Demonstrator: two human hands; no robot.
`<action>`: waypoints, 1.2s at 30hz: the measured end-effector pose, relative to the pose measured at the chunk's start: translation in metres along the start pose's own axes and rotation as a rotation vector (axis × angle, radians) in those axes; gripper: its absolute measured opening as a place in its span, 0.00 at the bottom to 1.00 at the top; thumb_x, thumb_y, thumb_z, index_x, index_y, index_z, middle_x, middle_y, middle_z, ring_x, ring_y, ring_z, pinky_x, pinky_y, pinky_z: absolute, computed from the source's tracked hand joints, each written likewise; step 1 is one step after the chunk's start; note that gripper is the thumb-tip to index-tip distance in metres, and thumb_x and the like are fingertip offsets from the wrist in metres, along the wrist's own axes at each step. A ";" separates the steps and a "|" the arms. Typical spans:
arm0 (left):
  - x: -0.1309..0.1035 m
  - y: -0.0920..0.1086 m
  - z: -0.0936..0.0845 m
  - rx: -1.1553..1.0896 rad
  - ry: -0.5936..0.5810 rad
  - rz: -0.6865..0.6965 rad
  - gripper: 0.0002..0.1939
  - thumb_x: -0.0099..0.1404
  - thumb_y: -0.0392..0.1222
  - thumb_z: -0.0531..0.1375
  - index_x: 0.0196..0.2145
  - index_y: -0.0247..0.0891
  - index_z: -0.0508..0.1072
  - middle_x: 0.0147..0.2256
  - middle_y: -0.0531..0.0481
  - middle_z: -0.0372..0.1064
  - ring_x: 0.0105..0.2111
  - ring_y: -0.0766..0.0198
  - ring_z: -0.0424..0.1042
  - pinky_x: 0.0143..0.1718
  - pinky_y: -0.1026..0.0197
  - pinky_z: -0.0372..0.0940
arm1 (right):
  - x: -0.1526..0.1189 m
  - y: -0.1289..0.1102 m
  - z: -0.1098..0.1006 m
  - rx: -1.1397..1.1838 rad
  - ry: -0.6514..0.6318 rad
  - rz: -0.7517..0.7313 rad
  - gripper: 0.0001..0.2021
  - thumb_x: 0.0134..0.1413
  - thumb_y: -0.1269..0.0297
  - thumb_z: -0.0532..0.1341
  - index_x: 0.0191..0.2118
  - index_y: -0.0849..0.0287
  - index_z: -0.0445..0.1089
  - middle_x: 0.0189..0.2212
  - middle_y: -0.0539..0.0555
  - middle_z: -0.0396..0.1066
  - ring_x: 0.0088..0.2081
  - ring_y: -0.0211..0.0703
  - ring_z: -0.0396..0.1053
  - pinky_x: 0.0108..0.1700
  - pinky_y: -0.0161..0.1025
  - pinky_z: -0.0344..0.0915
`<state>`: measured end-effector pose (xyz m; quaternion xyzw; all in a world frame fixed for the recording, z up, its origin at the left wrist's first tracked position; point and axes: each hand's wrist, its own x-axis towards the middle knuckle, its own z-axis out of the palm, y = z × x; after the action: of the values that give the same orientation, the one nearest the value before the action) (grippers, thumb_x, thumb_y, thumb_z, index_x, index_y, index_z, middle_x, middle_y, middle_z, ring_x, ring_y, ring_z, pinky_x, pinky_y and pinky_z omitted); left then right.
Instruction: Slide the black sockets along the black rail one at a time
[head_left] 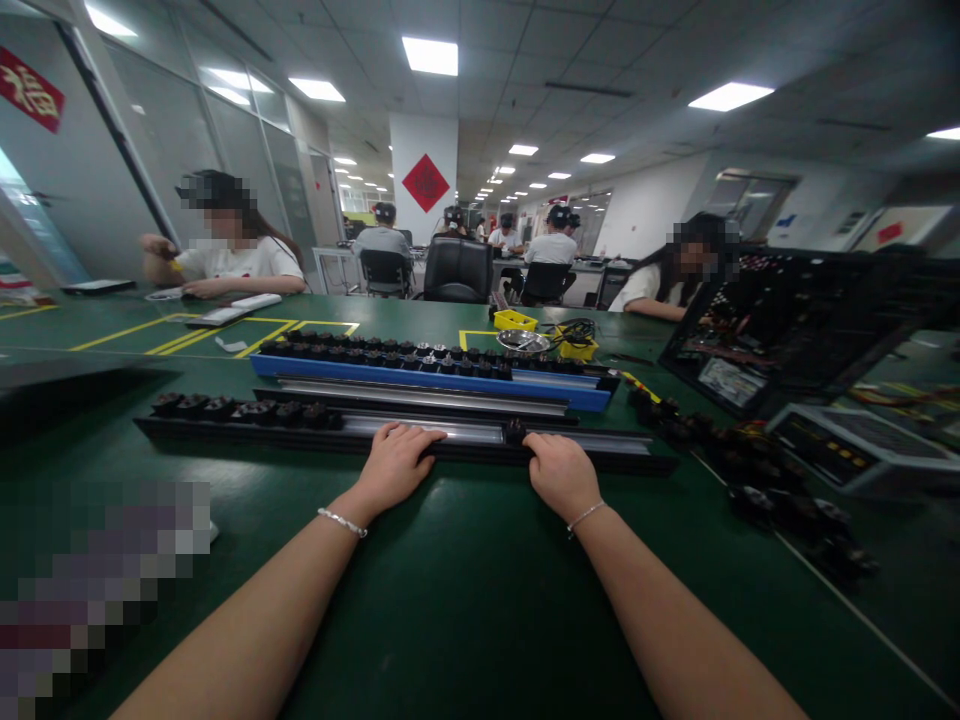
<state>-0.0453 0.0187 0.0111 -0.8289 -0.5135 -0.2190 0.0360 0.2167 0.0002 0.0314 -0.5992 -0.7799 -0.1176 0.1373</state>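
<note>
A long black channel rail with a silvery inner strip lies across the green table in front of me. My left hand is closed over its near edge around the middle, fingers on top and thumb at the front. To the right, my right hand grips the same edge, its fingertips against or right beside a small black component sitting in the channel. A row of similar black components fills the rail's left end. Behind it lie another black rail and a blue rail with rows of black parts.
Loose black parts lie at the right, near a grey metal box and an open black case. Yellow trays, a round metal dish and cables stand farther back. Co-workers sit across the table.
</note>
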 end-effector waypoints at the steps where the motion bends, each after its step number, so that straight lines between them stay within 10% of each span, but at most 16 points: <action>1: 0.000 0.000 0.000 0.000 -0.001 -0.001 0.19 0.60 0.39 0.55 0.50 0.49 0.66 0.42 0.52 0.72 0.43 0.59 0.67 0.54 0.49 0.48 | 0.000 0.000 0.000 -0.002 0.000 0.004 0.15 0.51 0.73 0.50 0.40 0.57 0.71 0.37 0.55 0.73 0.40 0.43 0.66 0.43 0.38 0.55; 36: 0.000 -0.002 0.001 0.004 -0.007 -0.002 0.19 0.60 0.40 0.55 0.50 0.49 0.66 0.41 0.52 0.72 0.43 0.59 0.67 0.54 0.49 0.49 | -0.001 0.009 0.002 -0.018 0.074 0.099 0.12 0.51 0.73 0.51 0.34 0.57 0.71 0.35 0.54 0.72 0.38 0.43 0.65 0.40 0.38 0.55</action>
<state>-0.0468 0.0196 0.0100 -0.8291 -0.5147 -0.2154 0.0356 0.2252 0.0025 0.0294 -0.6334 -0.7426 -0.1398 0.1665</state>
